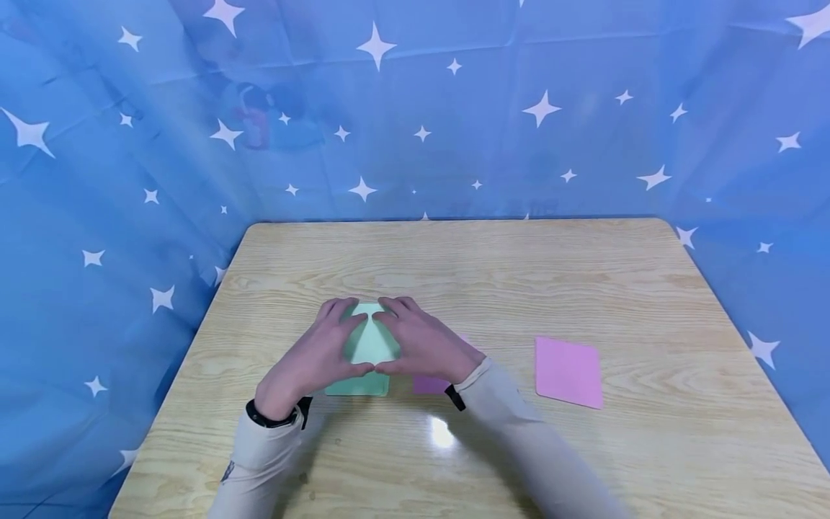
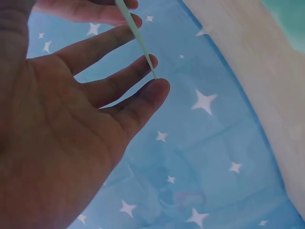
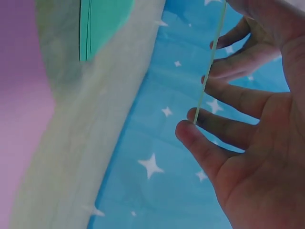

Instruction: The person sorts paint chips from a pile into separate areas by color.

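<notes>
A light green paper sheet (image 1: 372, 339) is held up between both hands over the table. My left hand (image 1: 318, 353) pinches its left side, and my right hand (image 1: 431, 342) pinches the right side. Seen edge-on in the left wrist view, the thin sheet (image 2: 137, 36) runs between the fingertips. The right wrist view likewise gives its edge (image 3: 208, 78), with thumb and fingers on either face. Below the hands lies a darker green stack of paper (image 1: 358, 386), partly covered by them; its layered edges (image 3: 86, 33) show in the right wrist view.
A pink square paper (image 1: 568, 372) lies flat to the right on the wooden table (image 1: 454, 267). Another pink paper (image 1: 429, 385) is partly hidden beneath the right hand and wrist. Blue star-patterned cloth (image 1: 415, 108) hangs behind and along the sides of the table.
</notes>
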A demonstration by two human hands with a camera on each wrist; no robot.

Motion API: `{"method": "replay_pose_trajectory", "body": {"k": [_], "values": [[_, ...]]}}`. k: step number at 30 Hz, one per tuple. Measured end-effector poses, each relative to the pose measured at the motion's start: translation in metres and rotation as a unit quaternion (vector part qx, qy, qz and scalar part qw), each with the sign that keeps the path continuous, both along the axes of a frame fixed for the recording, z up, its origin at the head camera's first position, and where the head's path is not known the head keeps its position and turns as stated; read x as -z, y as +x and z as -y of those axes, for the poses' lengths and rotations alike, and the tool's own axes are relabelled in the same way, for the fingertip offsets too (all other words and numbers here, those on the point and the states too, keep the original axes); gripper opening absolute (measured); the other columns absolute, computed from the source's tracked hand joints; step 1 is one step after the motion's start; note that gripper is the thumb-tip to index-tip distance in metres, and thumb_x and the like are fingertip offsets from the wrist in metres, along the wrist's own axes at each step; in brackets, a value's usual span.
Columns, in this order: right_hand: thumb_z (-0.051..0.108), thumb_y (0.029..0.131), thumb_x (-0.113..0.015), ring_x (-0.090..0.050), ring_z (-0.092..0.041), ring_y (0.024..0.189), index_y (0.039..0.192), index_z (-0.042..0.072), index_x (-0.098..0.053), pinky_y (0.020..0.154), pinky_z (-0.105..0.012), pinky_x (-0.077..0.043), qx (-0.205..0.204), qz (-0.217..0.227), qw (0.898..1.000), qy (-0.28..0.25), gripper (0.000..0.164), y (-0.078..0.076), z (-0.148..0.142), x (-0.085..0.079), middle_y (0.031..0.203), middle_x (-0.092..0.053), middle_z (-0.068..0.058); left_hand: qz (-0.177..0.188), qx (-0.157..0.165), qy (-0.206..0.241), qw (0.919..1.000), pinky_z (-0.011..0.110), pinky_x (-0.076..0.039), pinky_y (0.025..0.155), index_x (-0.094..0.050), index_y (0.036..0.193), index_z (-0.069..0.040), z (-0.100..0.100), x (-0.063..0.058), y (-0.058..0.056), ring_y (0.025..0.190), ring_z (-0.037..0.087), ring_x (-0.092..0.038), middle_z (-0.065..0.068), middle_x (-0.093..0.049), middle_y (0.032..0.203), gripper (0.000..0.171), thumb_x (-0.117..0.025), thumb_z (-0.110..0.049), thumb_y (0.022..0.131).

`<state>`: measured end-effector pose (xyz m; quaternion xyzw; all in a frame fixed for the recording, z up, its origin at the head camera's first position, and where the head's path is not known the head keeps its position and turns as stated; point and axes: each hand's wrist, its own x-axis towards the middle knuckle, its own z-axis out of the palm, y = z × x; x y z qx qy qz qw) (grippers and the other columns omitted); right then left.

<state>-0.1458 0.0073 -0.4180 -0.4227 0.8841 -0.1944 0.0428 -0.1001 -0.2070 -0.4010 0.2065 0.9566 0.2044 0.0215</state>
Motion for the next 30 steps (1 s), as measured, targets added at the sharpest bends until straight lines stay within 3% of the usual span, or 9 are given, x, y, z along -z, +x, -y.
{"method": "replay_pose_trajectory", "body": {"k": [10,22,30], "values": [[0.048,0.084,-0.082,-0.043,-0.032,0.141,0.137,0.014,-0.062,0.103,-0.039,-0.053,0.001,0.041,0.999,0.027,0.066,0.006,0.025,0.021,0.156,-0.043,-0.011,0.038,-0.009,0.006,0.9992,0.052,-0.049,0.103,-0.064,0.134,-0.001,0.020,0.024,0.005,0.139,0.039,-0.037,0.024,-0.045,0.151,0.071,-0.092,-0.031,0.076],[0.060,0.082,-0.078,-0.055,-0.031,0.129,0.134,0.016,-0.064,0.092,-0.037,-0.058,0.009,-0.017,0.995,0.096,0.070,0.016,0.043,0.043,0.145,-0.052,-0.009,0.078,-0.014,0.009,0.9968,0.053,-0.047,0.105,-0.066,0.130,-0.006,0.024,0.054,0.010,0.140,0.040,-0.037,0.024,-0.043,0.151,0.063,-0.092,-0.027,0.075],[0.052,0.090,-0.074,-0.055,-0.030,0.128,0.134,0.013,-0.064,0.104,-0.043,-0.050,0.017,-0.015,0.990,0.142,0.059,0.020,0.051,0.051,0.141,-0.057,-0.007,0.096,-0.008,0.016,0.9952,0.054,-0.044,0.109,-0.065,0.129,0.001,0.021,0.066,0.011,0.140,0.043,-0.038,0.025,-0.047,0.147,0.059,-0.088,-0.020,0.079]]}}
